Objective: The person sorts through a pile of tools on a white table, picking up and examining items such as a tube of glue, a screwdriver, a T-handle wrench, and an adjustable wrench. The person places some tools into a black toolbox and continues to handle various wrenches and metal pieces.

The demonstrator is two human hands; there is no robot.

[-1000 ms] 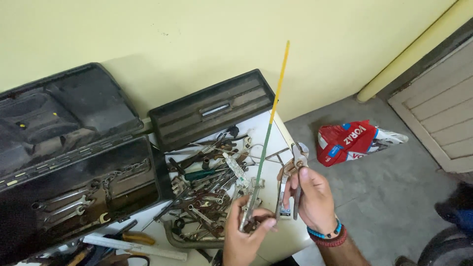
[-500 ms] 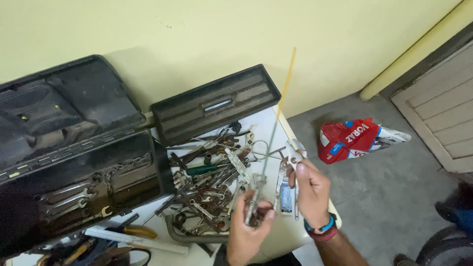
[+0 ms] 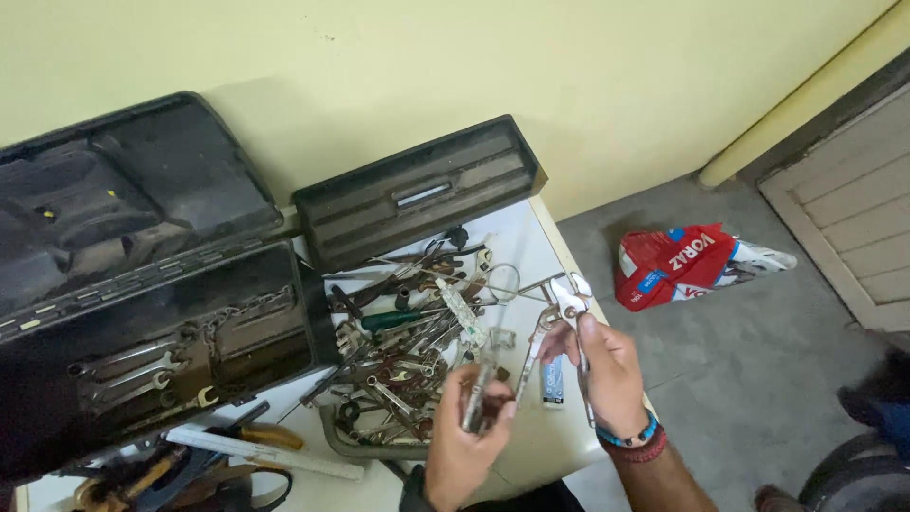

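My right hand (image 3: 607, 374) grips a pair of silver pliers (image 3: 561, 308); their jaws point up and away over the white table (image 3: 531, 446). Just left of it, my left hand (image 3: 464, 446) is closed around a short rusty metal tool (image 3: 476, 393) held upright. Both hands hover at the near right edge of a heap of rusty spanners, screwdrivers and other hand tools (image 3: 408, 341). A green-handled screwdriver (image 3: 389, 320) lies in that heap. My right wrist wears beaded bracelets.
A large open black toolbox (image 3: 142, 284) with spanners inside fills the left side. Its black tray (image 3: 417, 190) leans against the yellow wall. A white ruler (image 3: 256, 450) lies near the front. On the grey floor to the right lies a red and white bag (image 3: 678, 265).
The long thin yellow rod that stood upright from my left hand is no longer raised. The view has shifted slightly, and my hands have dropped closer to the table.
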